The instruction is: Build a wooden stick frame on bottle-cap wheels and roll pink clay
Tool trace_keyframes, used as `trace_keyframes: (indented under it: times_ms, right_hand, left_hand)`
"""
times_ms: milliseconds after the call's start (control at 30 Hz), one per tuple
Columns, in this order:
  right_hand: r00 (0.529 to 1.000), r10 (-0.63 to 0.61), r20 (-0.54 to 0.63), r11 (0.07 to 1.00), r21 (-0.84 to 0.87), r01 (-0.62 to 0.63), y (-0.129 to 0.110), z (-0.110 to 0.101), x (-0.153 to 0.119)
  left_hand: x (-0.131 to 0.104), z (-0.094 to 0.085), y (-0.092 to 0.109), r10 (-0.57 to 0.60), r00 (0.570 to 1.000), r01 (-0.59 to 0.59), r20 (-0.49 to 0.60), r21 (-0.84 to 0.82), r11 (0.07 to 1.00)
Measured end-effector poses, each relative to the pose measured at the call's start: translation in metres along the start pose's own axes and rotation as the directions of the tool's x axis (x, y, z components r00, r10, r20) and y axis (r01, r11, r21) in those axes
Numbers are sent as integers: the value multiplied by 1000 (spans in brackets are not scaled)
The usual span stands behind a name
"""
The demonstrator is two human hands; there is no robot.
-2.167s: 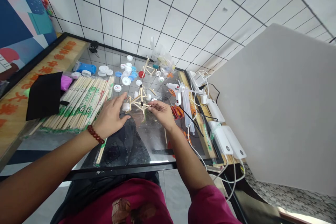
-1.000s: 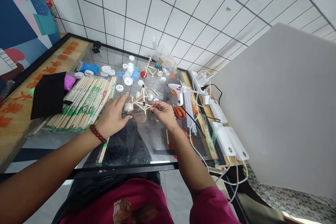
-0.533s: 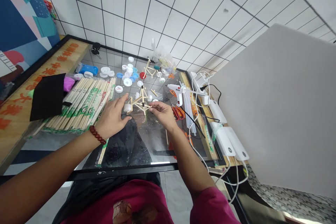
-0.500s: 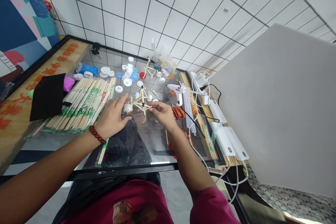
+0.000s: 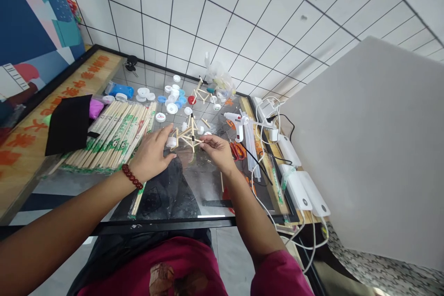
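A small stick frame with black-wrapped joints and white bottle caps at its ends stands on the glass table. My right hand pinches the end of one of its sticks between thumb and fingers. At the frame's left side, my left hand has its thumb and fingers apart, close to a white cap; whether it touches the cap is unclear. A red bead bracelet is on my left wrist. Farther back is a second stick frame.
Packaged chopsticks and a black sheet lie at left. White and blue caps are behind the hands. At right are a white glue gun, clear glue sticks, red-handled scissors, cables and white power units.
The camera view has shifted slightly, moving the table's contents a little to the right in the picture. Both hands keep nearly the same pose around the stick frame.
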State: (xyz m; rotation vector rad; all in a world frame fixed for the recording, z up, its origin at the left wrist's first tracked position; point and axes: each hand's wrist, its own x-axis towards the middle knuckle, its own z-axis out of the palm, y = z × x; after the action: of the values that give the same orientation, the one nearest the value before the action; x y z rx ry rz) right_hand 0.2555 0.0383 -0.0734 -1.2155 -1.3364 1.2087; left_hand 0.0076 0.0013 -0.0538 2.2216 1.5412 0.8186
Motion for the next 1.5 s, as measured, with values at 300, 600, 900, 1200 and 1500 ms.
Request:
trace_keyframes:
  times_ms: [300, 600, 900, 1200, 1500]
  right_hand:
    - [1000, -6, 2, 1000, -13, 6, 0, 0, 0]
    - [1000, -6, -3, 1000, -13, 6, 2, 0, 1]
    - [1000, -13, 8, 1000, -15, 13, 4, -1, 2]
    - [1000, -10, 14, 1000, -23, 11, 4, -1, 1]
    - [1000, 16, -11, 1000, 12, -16, 0, 0, 1]
  left_hand:
    - [1, 0, 2, -5, 1000, 5, -11, -14, 1000]
    - [0, 2, -1, 16, 1000, -16, -17, 16, 1000]
    - [0, 2, -3, 18, 1000, -18, 3, 6, 1000]
    - [0, 1, -4, 23, 1000, -23, 1, 9, 1000]
    - [1, 1, -4, 3, 1000, -2, 13, -11, 1000]
